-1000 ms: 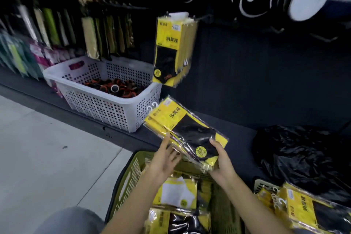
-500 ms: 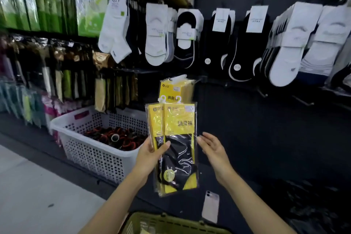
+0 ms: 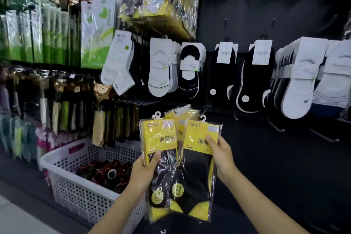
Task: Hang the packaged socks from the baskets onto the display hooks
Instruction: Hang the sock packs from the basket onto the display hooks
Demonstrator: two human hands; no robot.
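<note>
Two items: left sock pack (image 3: 159,135), pinched in left hand (image 3: 142,173) grip; right sock pack (image 3: 197,173), pinched in right hand (image 3: 223,155) grip.

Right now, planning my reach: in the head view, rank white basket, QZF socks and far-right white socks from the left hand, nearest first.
1. white basket, just left of the left hand.
2. QZF socks, upper left wall.
3. far-right white socks, across the display.

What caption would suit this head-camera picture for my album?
Left hand grips the left sock pack, right hand the right sock pack, facing a wall of hung socks.
</note>
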